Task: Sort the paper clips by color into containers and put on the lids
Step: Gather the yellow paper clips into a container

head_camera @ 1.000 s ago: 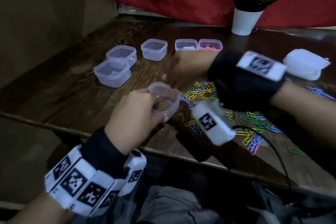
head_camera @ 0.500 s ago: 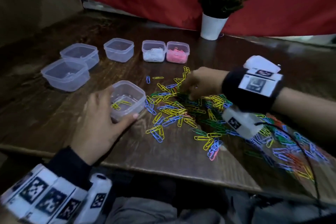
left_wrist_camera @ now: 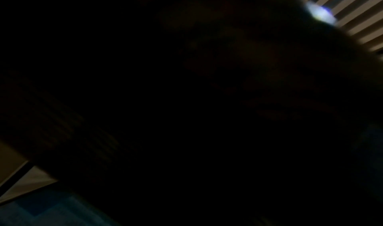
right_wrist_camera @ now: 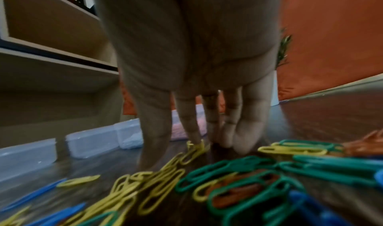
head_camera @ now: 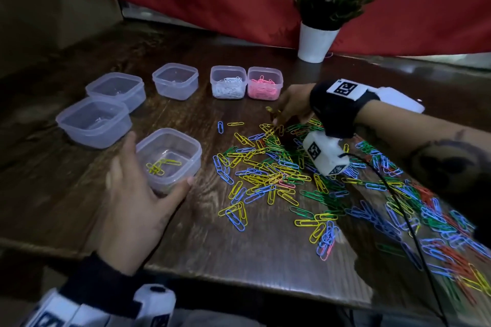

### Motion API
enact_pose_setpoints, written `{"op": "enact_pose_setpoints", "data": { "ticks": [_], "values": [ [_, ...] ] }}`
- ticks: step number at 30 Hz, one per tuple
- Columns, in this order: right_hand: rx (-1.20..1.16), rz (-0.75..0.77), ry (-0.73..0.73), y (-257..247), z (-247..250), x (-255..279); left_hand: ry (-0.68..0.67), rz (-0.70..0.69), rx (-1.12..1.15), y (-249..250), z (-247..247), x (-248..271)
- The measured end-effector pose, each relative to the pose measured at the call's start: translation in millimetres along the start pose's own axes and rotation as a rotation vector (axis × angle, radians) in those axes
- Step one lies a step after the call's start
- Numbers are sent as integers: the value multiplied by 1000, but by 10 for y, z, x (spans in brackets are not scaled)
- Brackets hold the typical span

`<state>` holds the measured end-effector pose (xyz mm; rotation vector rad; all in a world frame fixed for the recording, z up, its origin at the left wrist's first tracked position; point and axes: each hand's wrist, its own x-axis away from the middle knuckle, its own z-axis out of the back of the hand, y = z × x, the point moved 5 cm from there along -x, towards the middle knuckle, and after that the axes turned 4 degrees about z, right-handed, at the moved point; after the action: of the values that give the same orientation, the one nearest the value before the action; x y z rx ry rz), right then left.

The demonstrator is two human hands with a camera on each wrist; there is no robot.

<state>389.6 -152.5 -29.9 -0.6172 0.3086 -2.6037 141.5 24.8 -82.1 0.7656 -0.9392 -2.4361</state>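
A clear container [head_camera: 170, 148] with a few yellow clips inside stands on the table, left of the pile. My left hand [head_camera: 138, 194] grips it, thumb on the near side and fingers on the left wall. A wide pile of paper clips [head_camera: 279, 172] in yellow, blue, green, red and pink covers the middle and right of the table. My right hand [head_camera: 277, 117] reaches down at the pile's far edge and pinches yellow clips [right_wrist_camera: 196, 146] at its fingertips. The right hand [right_wrist_camera: 176, 147] shows its fingers pointing down. The left wrist view is dark.
Three empty clear containers [head_camera: 95, 121] stand at the left and back. A container of white clips [head_camera: 228, 82] and one of pink clips [head_camera: 264, 83] sit behind the pile. A potted plant [head_camera: 316, 40] and white lids [head_camera: 398, 99] are at the back right. The table's front edge [head_camera: 239, 284] is close.
The left hand brought the yellow-clip container down onto the table and keeps hold of it. The right hand left the container and went to the far edge of the pile.
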Motion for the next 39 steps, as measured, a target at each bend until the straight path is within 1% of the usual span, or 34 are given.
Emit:
{"op": "enact_pose_setpoints", "data": {
  "ticks": [2,5,7,11,15,19,23,25,28,30,31,33,35,36,39],
  "values": [
    [-27,56,20,-62,3,-11,5,0,8,4,6,-9],
    [-78,67,71,-63,67,-3,3,-7,6,1,0,-6],
    [-62,65,49,-85,43,11,-1,-5,7,5,2,-7],
    [76,109,-41,-266,-116,5,-3,2,6,6,10,-3],
    [105,181,-17,-405,-185,-15,0,1,28,-5,4,1],
    [62,151,15,-366,-216,-57,-17,4,64,0,-13,-20],
    [-22,105,4,-345,-259,-46,-11,0,63,-61,-27,-17],
    [-41,102,19,-334,-254,-7,-11,0,86,-51,-21,-6],
    [-48,127,78,-323,-167,54,-4,-1,94,-27,-8,-7],
    [-193,189,114,-374,-66,127,-5,3,100,-27,-14,-11],
    [-310,250,97,-454,-39,177,-3,5,107,-28,-14,-14],
    [-578,384,9,-683,-59,295,3,18,122,-40,-4,-14],
    [-817,447,-104,-909,-135,396,12,26,131,-48,5,-7],
    [-868,472,-154,-1017,-178,443,18,27,134,-48,12,-6],
    [-867,553,-275,-1296,-321,567,15,33,157,-48,19,-7]
  ]
}}
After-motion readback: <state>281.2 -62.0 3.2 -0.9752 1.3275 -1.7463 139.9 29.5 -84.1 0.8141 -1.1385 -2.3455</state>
